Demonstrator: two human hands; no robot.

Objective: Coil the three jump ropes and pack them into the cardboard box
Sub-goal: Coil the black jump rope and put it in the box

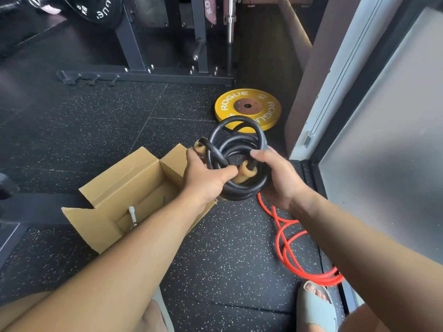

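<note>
A thick black jump rope (236, 144) with tan wooden handles is wound into a coil and held above the floor, just right of the open cardboard box (115, 188). My left hand (206, 176) grips the coil's left side and one handle. My right hand (280, 173) grips the coil's right side from below. Inside the box lies a rope with a white handle (132, 215), mostly hidden by my left forearm. A red jump rope (287, 248) lies in loose loops on the floor below my right arm.
A yellow weight plate (248, 107) lies flat on the rubber floor behind the coil. A black rack base (143, 75) with a barbell stands further back. A glass door frame (335, 92) runs along the right. My sandalled foot (316, 305) rests near the red rope.
</note>
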